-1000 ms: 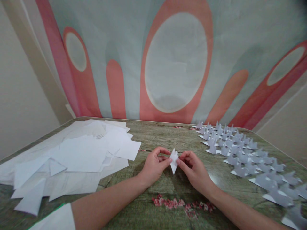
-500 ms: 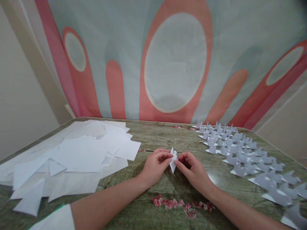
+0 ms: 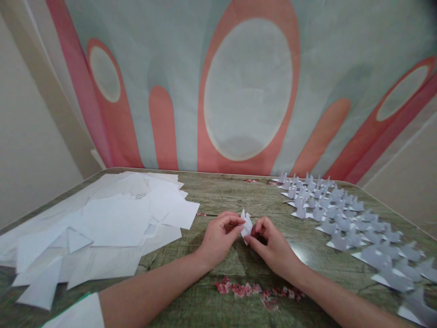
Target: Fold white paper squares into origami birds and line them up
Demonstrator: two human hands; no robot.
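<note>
A green-brown, wood-grained tabletop [image 3: 218, 189] printed with pink blossom clusters [image 3: 239, 288] carries a broad, overlapping spread of white paper sheets [image 3: 116, 218] at left and many small, white, folded-paper birds [image 3: 354, 238] at right

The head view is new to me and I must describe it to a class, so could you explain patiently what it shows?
There's no machine here, just a person's bare left hand and bare right hand. The camera is worn on the person's head, looking forward and down, so the arms reach in from the bottom of the picture.

The left hand pinches a small, pointed, white folded-paper piece; the right thumb is at its lower part.

They work over a greenish-brown wood-grain table with pink blossom patterns. On the left lies a spread pile of white paper sheets; on the right stand many white folded-paper figures. Behind hangs a grey-green and coral backdrop.
</note>
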